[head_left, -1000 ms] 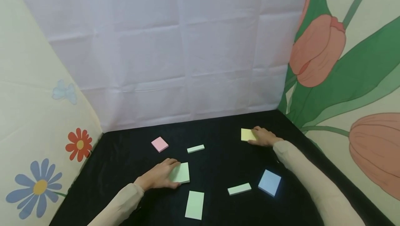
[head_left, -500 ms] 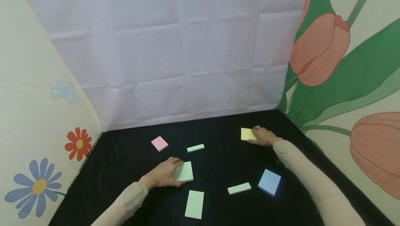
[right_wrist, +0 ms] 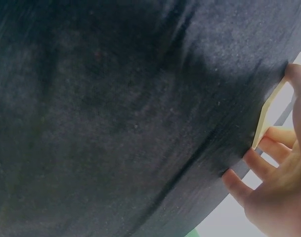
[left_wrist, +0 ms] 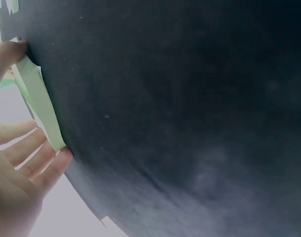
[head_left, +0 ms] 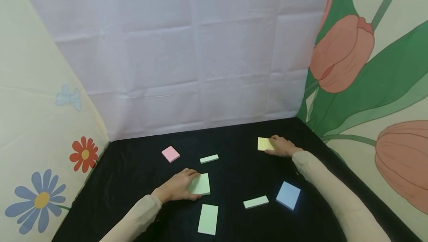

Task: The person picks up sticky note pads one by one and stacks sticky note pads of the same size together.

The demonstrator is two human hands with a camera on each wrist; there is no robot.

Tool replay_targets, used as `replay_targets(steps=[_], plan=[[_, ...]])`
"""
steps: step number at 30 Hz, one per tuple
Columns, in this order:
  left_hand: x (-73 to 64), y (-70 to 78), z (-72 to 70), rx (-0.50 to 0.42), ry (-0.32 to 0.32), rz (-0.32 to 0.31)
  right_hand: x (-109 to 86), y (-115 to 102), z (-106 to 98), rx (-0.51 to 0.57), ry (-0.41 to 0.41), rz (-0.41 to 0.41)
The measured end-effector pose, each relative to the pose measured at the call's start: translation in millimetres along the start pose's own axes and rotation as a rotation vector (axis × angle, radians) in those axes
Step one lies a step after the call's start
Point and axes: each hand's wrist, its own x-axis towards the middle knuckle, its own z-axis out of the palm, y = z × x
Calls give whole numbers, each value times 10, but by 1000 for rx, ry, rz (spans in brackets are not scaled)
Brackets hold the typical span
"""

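Observation:
My left hand (head_left: 178,186) grips a square light-green sticky note pad (head_left: 202,185) by its left side, flat on the black cloth. In the left wrist view, the thumb is at one end of the pad's edge (left_wrist: 41,101) and the fingertips are at the other. Farther back on the right, my right hand (head_left: 282,147) holds a yellow sticky note pad (head_left: 263,144) between thumb and fingers. Its thin edge (right_wrist: 264,116) shows in the right wrist view. The palm side of each pad is partly covered by the hand.
A pink pad (head_left: 171,154) and a narrow green pad (head_left: 209,159) lie behind the left hand. Nearer are a rectangular green pad (head_left: 208,219), another narrow green pad (head_left: 256,202) and a blue pad (head_left: 288,196). A white curtain (head_left: 200,67) borders the black cloth (head_left: 230,175) at the back.
My left hand has slid the square green pad a short way to the right over the cloth. The right hand and the yellow pad have stayed in place.

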Motion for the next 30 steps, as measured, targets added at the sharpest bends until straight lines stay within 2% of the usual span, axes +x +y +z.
replay_targets(steps=[6,13,22,30], plan=[[-47,-28,-9,3,-9,-9,3,-9,-11,8,0,2],[-151,-84,-52,-24,-69,-91,8,-13,-14,8,-1,-3],[-237,-146,-48,-58,-47,-123,8,7,-14,4,5,-12],[-264,-164,-32,-57,-37,-117,-7,3,-17,-7,8,-27]])
